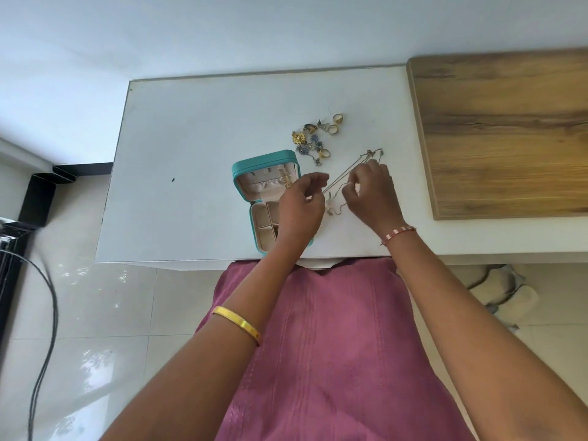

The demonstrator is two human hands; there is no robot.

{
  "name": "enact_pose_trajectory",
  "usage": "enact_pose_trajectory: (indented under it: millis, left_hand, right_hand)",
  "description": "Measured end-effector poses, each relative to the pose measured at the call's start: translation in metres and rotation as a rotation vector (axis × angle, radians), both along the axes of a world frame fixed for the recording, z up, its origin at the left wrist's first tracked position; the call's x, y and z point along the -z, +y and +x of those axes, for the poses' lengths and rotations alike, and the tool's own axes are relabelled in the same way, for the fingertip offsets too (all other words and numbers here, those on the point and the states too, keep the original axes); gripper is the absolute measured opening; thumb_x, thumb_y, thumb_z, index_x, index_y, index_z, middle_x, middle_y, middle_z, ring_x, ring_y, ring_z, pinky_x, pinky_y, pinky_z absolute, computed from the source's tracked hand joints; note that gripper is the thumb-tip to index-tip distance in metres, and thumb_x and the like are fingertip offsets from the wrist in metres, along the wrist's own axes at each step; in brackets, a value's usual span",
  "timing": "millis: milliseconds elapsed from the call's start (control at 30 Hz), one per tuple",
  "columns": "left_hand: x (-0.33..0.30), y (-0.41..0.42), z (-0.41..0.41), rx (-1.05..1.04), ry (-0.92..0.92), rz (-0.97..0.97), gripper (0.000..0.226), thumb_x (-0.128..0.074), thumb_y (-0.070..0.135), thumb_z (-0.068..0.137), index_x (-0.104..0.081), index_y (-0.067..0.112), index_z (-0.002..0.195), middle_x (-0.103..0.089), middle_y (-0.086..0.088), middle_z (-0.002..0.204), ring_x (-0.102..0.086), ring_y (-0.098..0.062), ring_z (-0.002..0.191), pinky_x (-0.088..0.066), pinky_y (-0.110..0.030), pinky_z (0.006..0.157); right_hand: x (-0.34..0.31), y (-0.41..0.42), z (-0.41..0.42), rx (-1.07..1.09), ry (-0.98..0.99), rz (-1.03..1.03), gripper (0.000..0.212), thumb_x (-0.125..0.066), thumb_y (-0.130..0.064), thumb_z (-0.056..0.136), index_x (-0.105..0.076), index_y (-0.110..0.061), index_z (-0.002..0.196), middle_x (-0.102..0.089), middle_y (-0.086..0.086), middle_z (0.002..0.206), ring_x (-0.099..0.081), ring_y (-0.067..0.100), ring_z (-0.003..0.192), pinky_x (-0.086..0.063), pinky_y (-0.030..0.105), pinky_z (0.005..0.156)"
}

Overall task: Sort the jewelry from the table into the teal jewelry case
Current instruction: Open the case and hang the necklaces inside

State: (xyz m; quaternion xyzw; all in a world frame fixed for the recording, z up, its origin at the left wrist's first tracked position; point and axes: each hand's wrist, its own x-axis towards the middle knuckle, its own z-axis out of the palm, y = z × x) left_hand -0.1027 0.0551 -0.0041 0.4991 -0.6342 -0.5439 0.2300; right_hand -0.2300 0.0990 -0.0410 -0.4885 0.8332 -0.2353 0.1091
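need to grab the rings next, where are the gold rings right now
In the head view, the gold rings lie on the white table, in the loose jewelry pile just beyond the open teal jewelry case, ahead of both hands.

Two hands are busy over a white table (191, 128). The left hand (302, 208) and the right hand (370, 192) each pinch a thin chain necklace (350, 170) that stretches away to the far right. An open teal jewelry case (254, 167) sits just left of the hands, with a gold piece in its lid. A little pile of rings and earrings (315, 138) lies just beyond. A wooden board (509, 128) is on the right.
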Motion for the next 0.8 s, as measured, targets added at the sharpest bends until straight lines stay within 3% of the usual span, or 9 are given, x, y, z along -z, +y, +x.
enact_pose_trajectory:
  millis: [100, 200, 300, 500, 600, 700, 800]
  left_hand:
    - [0.001, -0.002, -0.009, 0.155, -0.056, -0.001, 0.043, -0.041, -0.008, 0.088, -0.057, 0.008, 0.125, -0.061, -0.004, 0.126, -0.055, -0.013, 0.118, -0.037, -0.022, 0.104]
    - [-0.002, -0.003, -0.02, 0.241, -0.068, -0.01, 0.044, -0.042, -0.007, 0.089, -0.053, 0.007, 0.129, -0.06, -0.008, 0.128, -0.053, -0.018, 0.123, -0.037, -0.03, 0.108]
    - [-0.007, -0.003, -0.025, 0.289, -0.097, -0.047, 0.038, -0.047, -0.001, 0.091, -0.057, 0.011, 0.125, -0.066, -0.007, 0.119, -0.059, -0.016, 0.113, -0.042, -0.021, 0.095]
    - [-0.015, -0.004, -0.023, 0.23, -0.069, -0.097, 0.019, -0.056, 0.013, 0.092, -0.068, 0.005, 0.104, -0.071, -0.007, 0.096, -0.064, -0.014, 0.086, -0.042, -0.013, 0.072]
    - [-0.025, -0.003, -0.018, 0.211, -0.036, -0.044, 0.013, -0.057, 0.017, 0.091, -0.067, 0.009, 0.088, -0.067, -0.004, 0.083, -0.058, -0.009, 0.072, -0.044, -0.022, 0.071]
    - [-0.042, -0.003, -0.011, 0.109, 0.138, 0.149, 0.022, -0.044, 0.013, 0.093, -0.057, 0.011, 0.076, -0.067, -0.006, 0.079, -0.062, -0.022, 0.08, -0.049, -0.036, 0.081]
    - [-0.058, -0.006, 0.003, -0.044, 0.432, 0.384, 0.034, -0.032, 0.009, 0.094, -0.049, 0.009, 0.064, -0.061, 0.0, 0.055, -0.057, -0.022, 0.062, -0.05, -0.035, 0.072]
  right_hand:
    - [-0.027, -0.001, -0.006, 0.15, -0.608, -0.052, 0.017, -0.046, -0.01, 0.087, -0.055, -0.005, 0.072, -0.049, 0.008, 0.069, -0.043, 0.015, 0.065, -0.032, 0.027, 0.061]
    - [-0.049, -0.002, -0.012, 0.191, -0.888, -0.109, 0.023, -0.044, -0.016, 0.082, -0.054, -0.012, 0.061, -0.057, 0.004, 0.068, -0.047, 0.012, 0.063, -0.033, 0.024, 0.058]
    - [-0.067, -0.003, -0.014, 0.151, -0.956, -0.099, 0.016, -0.039, -0.024, 0.065, -0.051, -0.017, 0.059, -0.06, -0.004, 0.055, -0.049, 0.015, 0.063, -0.032, 0.027, 0.057]
    - [-0.086, -0.006, -0.013, 0.054, -0.972, -0.109, 0.014, -0.037, -0.023, 0.064, -0.046, -0.014, 0.06, -0.046, -0.004, 0.04, -0.044, 0.015, 0.051, -0.036, 0.033, 0.065]
    - [-0.096, -0.006, -0.008, 0.025, -0.997, -0.135, 0.014, -0.036, -0.021, 0.064, -0.044, -0.01, 0.061, -0.037, -0.004, 0.037, -0.039, 0.015, 0.05, -0.038, 0.033, 0.066]
    - [-0.106, -0.002, -0.005, -0.026, -1.055, -0.164, 0.011, -0.036, -0.017, 0.071, -0.041, -0.01, 0.064, -0.029, -0.008, 0.036, -0.028, 0.011, 0.042, -0.04, 0.032, 0.062]
    - [-0.112, 0.004, -0.004, -0.01, -1.203, -0.21, 0.02, -0.038, -0.004, 0.086, -0.045, -0.011, 0.068, -0.026, -0.01, 0.039, -0.02, 0.009, 0.038, -0.041, 0.026, 0.052]
